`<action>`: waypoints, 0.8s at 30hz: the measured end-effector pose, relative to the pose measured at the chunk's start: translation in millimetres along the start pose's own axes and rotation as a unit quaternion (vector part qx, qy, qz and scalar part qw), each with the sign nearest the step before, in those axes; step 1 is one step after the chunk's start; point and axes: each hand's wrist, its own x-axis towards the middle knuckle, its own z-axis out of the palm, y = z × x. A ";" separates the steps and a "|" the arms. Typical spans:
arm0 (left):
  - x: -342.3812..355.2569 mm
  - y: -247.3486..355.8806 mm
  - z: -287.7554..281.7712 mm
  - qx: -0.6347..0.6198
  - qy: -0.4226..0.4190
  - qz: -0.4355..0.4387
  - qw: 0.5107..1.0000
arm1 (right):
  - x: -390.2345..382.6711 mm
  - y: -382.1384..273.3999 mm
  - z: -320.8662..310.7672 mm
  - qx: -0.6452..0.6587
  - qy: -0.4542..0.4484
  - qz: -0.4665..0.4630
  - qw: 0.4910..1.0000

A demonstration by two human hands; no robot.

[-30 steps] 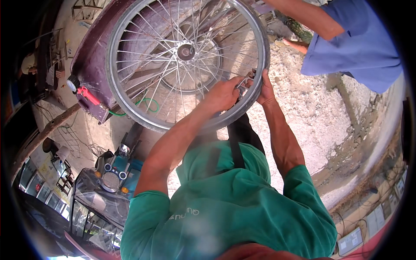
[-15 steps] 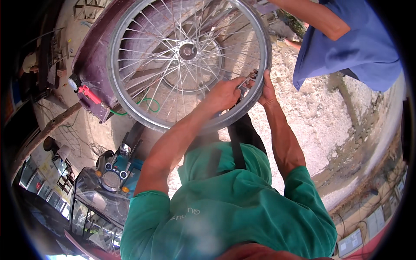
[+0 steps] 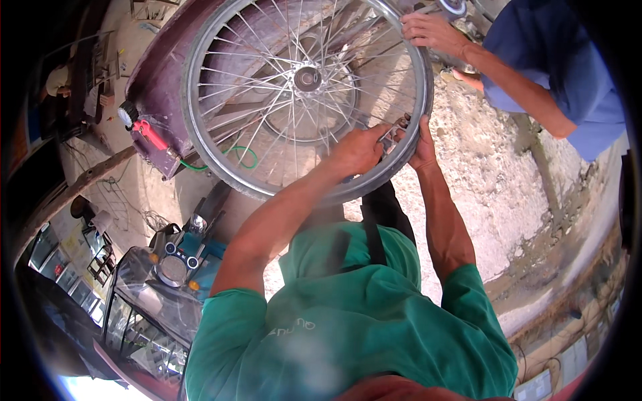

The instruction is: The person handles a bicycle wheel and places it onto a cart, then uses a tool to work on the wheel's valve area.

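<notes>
A spoked wheel (image 3: 198, 137) with a grey tyre is held up in front of me, its hub at the middle. My left hand (image 3: 360, 150) is closed at the lower right of the rim, on the spoke side. Its fingers grip a small metal tool (image 3: 388, 137) against the inside of the rim; its exact kind is hard to make out. From the outer side, my right hand (image 3: 423, 147) grips the tyre at the same spot, thumb up along it. Part of its fingers is hidden behind the wheel.
At the upper right, a co-worker's hand (image 3: 433, 32) touches the tyre. A red-handled inflator with a gauge (image 3: 152, 136) and green hose lies on a purple metal body (image 3: 157, 77) to the left. A motorbike (image 3: 175, 267) stands lower left, beside a wooden pole (image 3: 80, 184).
The co-worker's hand has come into view and onto the tyre's upper right. The whole scene, wheel included, has shifted slightly rightward in view. Both my hands keep their place at the rim.
</notes>
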 end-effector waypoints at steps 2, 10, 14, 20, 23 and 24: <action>0.8 -2.3 0.7 -0.003 0.011 0.021 1.000 | 1.9 -0.1 -0.9 -0.001 -0.001 -0.002 1.000; 4.4 -6.9 1.5 0.005 0.009 0.039 0.999 | -0.2 -1.1 -0.3 0.003 0.000 0.001 1.000; 5.7 -4.7 2.4 0.011 0.007 0.032 0.999 | -1.5 -7.2 3.6 0.005 -0.017 -0.004 1.000; 2.4 2.1 -2.4 0.021 -0.006 0.027 0.999 | -8.9 -8.4 11.7 -0.007 0.021 -0.007 1.000; 4.2 -4.0 1.3 0.027 0.003 0.039 0.999 | -9.5 -8.9 16.6 -0.010 0.021 -0.003 1.000; 4.4 -3.5 0.8 0.026 0.003 0.041 0.999 | -9.4 -8.9 16.0 -0.016 0.027 -0.005 0.999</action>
